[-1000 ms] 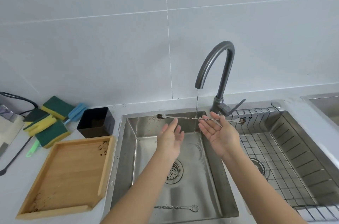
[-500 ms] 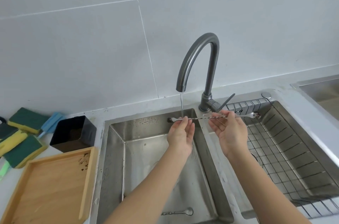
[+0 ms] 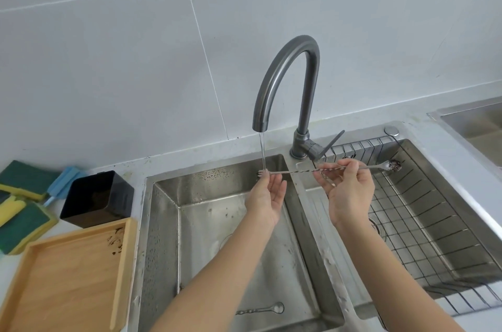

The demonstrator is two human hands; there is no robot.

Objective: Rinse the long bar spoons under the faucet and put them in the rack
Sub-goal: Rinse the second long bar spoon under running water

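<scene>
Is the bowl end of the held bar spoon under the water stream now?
No. The stream falls on the fork end; the dirty bowl of the bar spoon is over the rack.

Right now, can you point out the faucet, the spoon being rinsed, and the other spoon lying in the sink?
faucet point(image 3: 282, 70): head view, on the curved neck.
held bar spoon point(image 3: 298, 170): head view, on the twisted shaft between the hands.
second bar spoon point(image 3: 277, 307): head view, on its bowl, on the basin floor.

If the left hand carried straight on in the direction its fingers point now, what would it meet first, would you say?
The left hand points up and away, its fingertips at the fork end of the bar spoon under the water stream. Beyond those, it would probably meet the sink's back wall, though depth is hard to judge.
</scene>
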